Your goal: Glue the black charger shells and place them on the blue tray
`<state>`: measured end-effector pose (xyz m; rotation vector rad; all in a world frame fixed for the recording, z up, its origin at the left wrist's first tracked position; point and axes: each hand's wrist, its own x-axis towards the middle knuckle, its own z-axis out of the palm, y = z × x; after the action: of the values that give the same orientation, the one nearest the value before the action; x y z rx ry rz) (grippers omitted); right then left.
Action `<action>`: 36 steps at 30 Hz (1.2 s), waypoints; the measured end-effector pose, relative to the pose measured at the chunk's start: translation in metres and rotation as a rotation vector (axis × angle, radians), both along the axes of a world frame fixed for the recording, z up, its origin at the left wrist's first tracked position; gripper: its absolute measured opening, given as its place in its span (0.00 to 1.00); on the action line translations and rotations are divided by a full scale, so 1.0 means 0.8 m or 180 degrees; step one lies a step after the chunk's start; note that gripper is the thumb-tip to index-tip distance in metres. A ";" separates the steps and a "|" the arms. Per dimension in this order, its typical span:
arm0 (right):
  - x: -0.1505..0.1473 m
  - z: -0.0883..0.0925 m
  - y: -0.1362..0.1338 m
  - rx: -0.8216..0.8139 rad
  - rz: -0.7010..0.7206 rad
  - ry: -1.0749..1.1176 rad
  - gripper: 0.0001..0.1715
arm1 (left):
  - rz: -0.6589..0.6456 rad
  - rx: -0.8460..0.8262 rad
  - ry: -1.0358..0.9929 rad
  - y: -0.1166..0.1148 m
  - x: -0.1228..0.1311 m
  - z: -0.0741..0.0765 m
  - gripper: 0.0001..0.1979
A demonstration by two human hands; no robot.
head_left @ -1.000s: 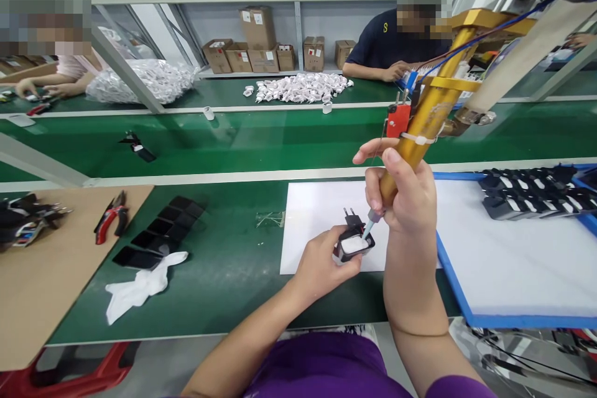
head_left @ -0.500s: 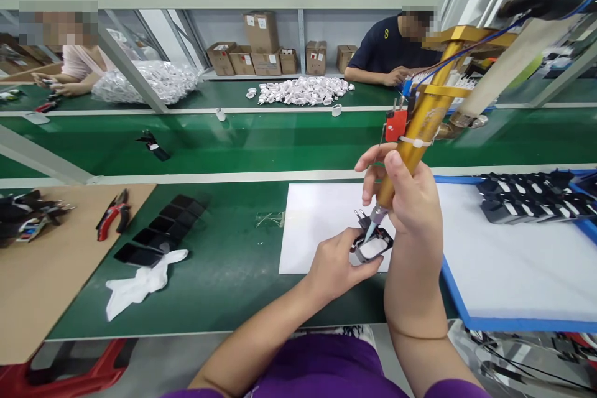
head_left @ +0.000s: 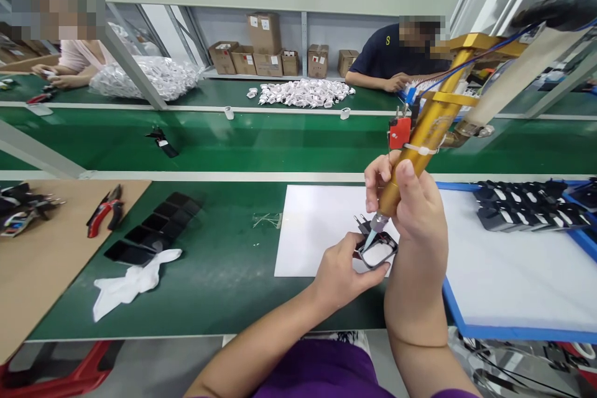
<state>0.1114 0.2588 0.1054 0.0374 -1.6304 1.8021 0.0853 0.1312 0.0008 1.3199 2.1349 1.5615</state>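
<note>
Nearest, purple shirt (head_left: 326, 373) at bottom edge. L hand (head_left: 342, 273) has fingers curled round a black plug (head_left: 379, 250), holding it tilted just over the near right corner of a white sheet (head_left: 312, 224) on the green bench (head_left: 224, 286); prongs point away. R hand (head_left: 415, 211) is clenched round a gold dispenser (head_left: 422, 137), thumb up along the barrel, w/ the nozzle tip (head_left: 370, 239) down inside the plug's open face. A blue-edged board (head_left: 513, 273) lies to the right, w/ a row of black plugs (head_left: 527, 205) at its far side. To the left lie a white cloth (head_left: 130, 283), black covers (head_left: 153, 230) in a line, and red pliers (head_left: 102, 214) on a cardboard sheet (head_left: 46, 273). Farther off is a green belt (head_left: 261, 143), then a pile of white parts (head_left: 303, 92) and cardboard boxes (head_left: 265, 50). Two other people sit at the far bench: one in a dark shirt (head_left: 385, 53), and one at far left w/ hands (head_left: 51, 74) busy.
</note>
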 end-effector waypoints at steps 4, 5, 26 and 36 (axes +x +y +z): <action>0.000 -0.001 -0.001 0.0086 0.0056 0.0020 0.19 | 0.0006 -0.0013 0.0043 -0.001 0.000 -0.001 0.17; 0.000 -0.001 -0.001 0.0104 0.0056 0.0028 0.19 | 0.0000 -0.0024 0.0052 -0.001 0.000 -0.001 0.17; -0.013 -0.005 0.017 -0.0175 -0.0441 -0.0028 0.20 | -0.0198 -0.1245 0.0430 -0.075 -0.131 -0.020 0.18; -0.022 -0.007 0.024 -0.0248 -0.0739 0.0077 0.15 | -0.0365 -0.1178 0.0096 -0.095 -0.164 -0.041 0.18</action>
<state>0.0936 0.2777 0.0995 -0.1586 -1.4808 1.6781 -0.0457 0.0550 -0.0324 1.3139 2.1854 1.0443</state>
